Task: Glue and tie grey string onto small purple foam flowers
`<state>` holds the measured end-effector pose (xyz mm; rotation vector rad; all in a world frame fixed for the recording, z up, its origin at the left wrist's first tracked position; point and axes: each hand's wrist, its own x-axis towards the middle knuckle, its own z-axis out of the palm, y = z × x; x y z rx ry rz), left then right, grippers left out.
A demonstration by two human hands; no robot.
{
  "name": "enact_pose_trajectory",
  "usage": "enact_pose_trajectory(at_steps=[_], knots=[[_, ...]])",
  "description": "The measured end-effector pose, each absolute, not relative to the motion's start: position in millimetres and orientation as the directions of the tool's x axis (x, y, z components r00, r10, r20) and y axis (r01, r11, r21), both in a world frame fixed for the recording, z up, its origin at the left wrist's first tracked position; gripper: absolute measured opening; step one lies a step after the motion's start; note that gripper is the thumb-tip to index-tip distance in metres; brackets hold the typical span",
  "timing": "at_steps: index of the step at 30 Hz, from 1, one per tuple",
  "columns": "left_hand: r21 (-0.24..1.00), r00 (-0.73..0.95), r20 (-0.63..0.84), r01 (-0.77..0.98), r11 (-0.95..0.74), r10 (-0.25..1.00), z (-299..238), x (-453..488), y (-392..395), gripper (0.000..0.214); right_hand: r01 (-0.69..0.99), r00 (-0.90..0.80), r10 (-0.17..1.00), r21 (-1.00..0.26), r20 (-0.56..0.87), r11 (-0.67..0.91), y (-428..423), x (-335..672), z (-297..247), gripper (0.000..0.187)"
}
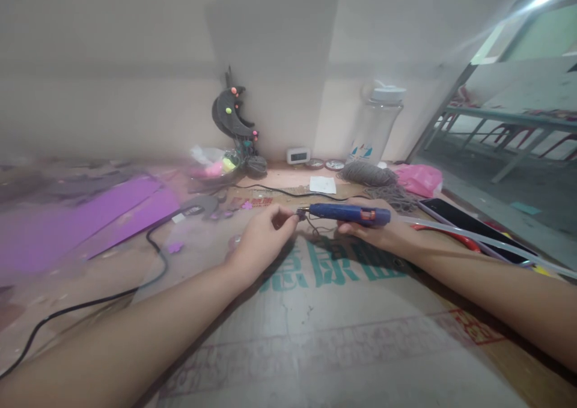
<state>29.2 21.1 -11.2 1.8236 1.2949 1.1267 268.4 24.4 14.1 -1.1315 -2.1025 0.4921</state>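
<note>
My right hand [376, 231] is wrapped round a blue glue gun [349, 213] that lies level, its nozzle pointing left. A clear glue stick [487, 241] trails out of its back towards the right. My left hand [264, 235] pinches a small purple piece [300, 214] right at the nozzle tip. Both hands hover just above a worn printed sheet [333, 312] with green characters that covers the table.
A black cable [155, 246] runs across the left. Purple foam sheets [90, 216] lie far left. At the back stand a dark crescent-moon craft [234, 116], a small clock [298, 155], a clear water bottle [377, 125], grey yarn [374, 176], a pink bag [419, 178] and a phone [469, 222].
</note>
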Motion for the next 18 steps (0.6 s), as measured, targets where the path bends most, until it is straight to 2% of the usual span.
enact_pose_trajectory(at_steps=[8,18], knots=[[0.863,0.139,0.274,0.402,-0.307,0.952,-9.1,29.3,20.9,0.018,0.648,-0.421,0.827,-0.515,0.373,0.562,25.8,268.9,16.8,0.028],[0.858,0.146,0.266,0.414,-0.304,0.953,-8.4,29.5,19.8,0.018,0.638,-0.416,0.845,-0.555,0.335,0.534,26.9,269.4,15.2,0.034]])
